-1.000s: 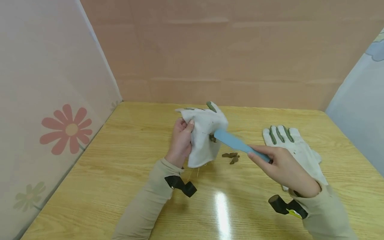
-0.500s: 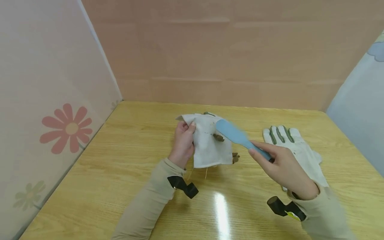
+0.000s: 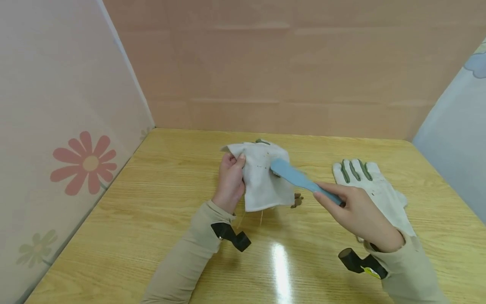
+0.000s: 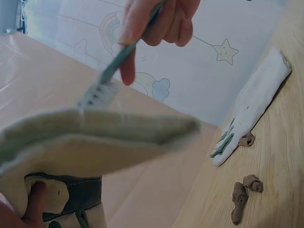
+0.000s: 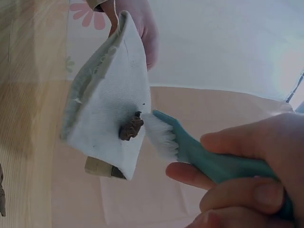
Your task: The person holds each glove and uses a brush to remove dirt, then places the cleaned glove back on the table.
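A white work glove point(image 3: 262, 179) with green trim hangs by its edge from my left hand point(image 3: 230, 181), thumb in front and fingers behind. On its cloth clings a brown mud-like clump point(image 5: 131, 127), plain in the right wrist view and mostly covered in the head view. My right hand point(image 3: 358, 211) grips a blue brush point(image 3: 294, 175) by its handle. The brush's white bristles point(image 5: 160, 135) face the glove right beside the clump; whether they touch it I cannot tell. In the left wrist view the glove is blurred and the brush head lies partly behind it.
Another white glove point(image 3: 379, 194) with green trim lies flat on the wooden table point(image 3: 182, 169) at the right. Several brown clumps point(image 4: 239, 202) lie on the table, partly hidden behind the held glove in the head view. Patterned walls point(image 3: 60, 84) enclose the table.
The held glove has turned and spread, now covering part of the clumps on the table. The brush lifted off the glove half a second ago and has come back down over the stuck clump.
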Demonstrator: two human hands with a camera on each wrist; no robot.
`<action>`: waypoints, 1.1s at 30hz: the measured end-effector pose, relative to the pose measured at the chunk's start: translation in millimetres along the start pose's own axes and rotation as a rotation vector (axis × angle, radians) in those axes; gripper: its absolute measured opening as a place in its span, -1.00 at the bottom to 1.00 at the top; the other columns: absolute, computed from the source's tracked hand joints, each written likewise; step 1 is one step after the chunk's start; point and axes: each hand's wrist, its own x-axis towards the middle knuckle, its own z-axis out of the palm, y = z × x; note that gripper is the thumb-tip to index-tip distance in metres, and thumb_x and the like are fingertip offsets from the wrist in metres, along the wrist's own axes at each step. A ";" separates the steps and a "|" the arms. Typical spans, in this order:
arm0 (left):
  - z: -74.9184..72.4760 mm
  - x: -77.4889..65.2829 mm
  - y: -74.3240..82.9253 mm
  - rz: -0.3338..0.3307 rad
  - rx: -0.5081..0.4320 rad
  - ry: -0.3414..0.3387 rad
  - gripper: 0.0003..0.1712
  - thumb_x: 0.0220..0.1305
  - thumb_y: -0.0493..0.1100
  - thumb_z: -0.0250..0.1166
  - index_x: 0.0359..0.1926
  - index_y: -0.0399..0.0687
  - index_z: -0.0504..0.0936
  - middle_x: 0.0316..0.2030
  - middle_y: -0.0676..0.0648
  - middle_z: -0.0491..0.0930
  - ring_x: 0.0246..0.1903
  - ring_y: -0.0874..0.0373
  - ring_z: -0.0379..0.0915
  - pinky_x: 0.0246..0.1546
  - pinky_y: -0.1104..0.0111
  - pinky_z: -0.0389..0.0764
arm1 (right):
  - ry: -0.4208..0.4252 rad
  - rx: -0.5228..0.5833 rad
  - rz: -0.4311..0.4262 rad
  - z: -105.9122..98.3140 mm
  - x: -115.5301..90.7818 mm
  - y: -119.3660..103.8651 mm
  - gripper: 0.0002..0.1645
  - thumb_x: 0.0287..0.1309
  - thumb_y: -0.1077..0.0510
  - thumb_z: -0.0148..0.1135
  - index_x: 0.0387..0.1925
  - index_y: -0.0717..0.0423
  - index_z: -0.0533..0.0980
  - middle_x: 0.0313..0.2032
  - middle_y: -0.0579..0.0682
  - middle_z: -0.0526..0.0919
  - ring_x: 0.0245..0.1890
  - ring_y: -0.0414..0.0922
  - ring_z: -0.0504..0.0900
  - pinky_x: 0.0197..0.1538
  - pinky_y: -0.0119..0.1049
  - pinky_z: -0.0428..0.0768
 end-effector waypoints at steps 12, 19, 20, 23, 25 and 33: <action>-0.1 0.0 -0.4 -0.003 -0.014 0.012 -0.64 0.42 -0.32 -0.09 0.19 -0.33 0.19 -0.01 -0.21 0.40 0.03 0.02 0.38 0.16 0.21 0.40 | -0.083 -0.002 0.051 2.4 1.9 -1.2 -0.60 0.29 0.09 0.10 0.07 0.22 0.52 -0.81 -0.22 0.20 -0.80 -0.40 0.01 -0.71 -0.45 0.19; -1.6 0.4 -0.6 -0.006 -0.023 -0.004 -0.60 0.42 -0.33 -0.11 0.23 -0.32 0.15 0.10 -0.28 0.36 0.13 -0.06 0.35 0.22 0.18 0.37 | -0.042 -0.032 0.038 -5.6 -0.4 2.5 -0.65 0.27 0.12 0.13 0.04 0.17 0.55 -0.78 -0.23 0.20 -0.79 -0.39 0.06 -0.69 -0.44 0.18; -1.8 0.8 -0.8 0.000 -0.020 -0.002 -0.61 0.42 -0.33 -0.11 0.22 -0.33 0.16 0.09 -0.28 0.36 0.13 -0.06 0.35 0.21 0.18 0.37 | -0.026 -0.032 0.034 -5.7 -0.5 2.5 -0.65 0.26 0.13 0.13 0.03 0.18 0.55 -0.78 -0.24 0.19 -0.79 -0.39 0.06 -0.69 -0.44 0.18; -1.7 0.2 -1.1 0.005 -0.012 0.006 -0.64 0.42 -0.34 -0.11 0.19 -0.33 0.18 0.04 -0.26 0.39 0.09 -0.03 0.38 0.19 0.19 0.39 | 0.004 -0.013 0.031 -2.9 0.2 1.3 -0.64 0.26 0.13 0.14 0.04 0.19 0.54 -0.76 -0.23 0.20 -0.78 -0.39 0.06 -0.70 -0.44 0.17; -1.1 -0.4 -1.5 -0.001 -0.011 0.006 -0.65 0.42 -0.34 -0.11 0.18 -0.34 0.20 -0.02 -0.21 0.40 0.03 0.01 0.39 0.16 0.20 0.40 | -0.001 -0.006 0.026 0.5 1.2 0.5 -0.62 0.26 0.13 0.13 0.06 0.21 0.53 -0.77 -0.24 0.19 -0.78 -0.40 0.04 -0.69 -0.44 0.18; 0.3 -0.2 -1.8 -0.015 -0.011 0.003 -0.66 0.42 -0.33 -0.10 0.16 -0.33 0.21 -0.04 -0.19 0.40 0.00 0.04 0.40 0.12 0.24 0.41 | -0.086 -0.016 0.057 5.4 3.1 -1.4 -0.58 0.30 0.07 0.08 0.10 0.21 0.50 -0.79 -0.23 0.19 -0.80 -0.40 0.00 -0.70 -0.46 0.19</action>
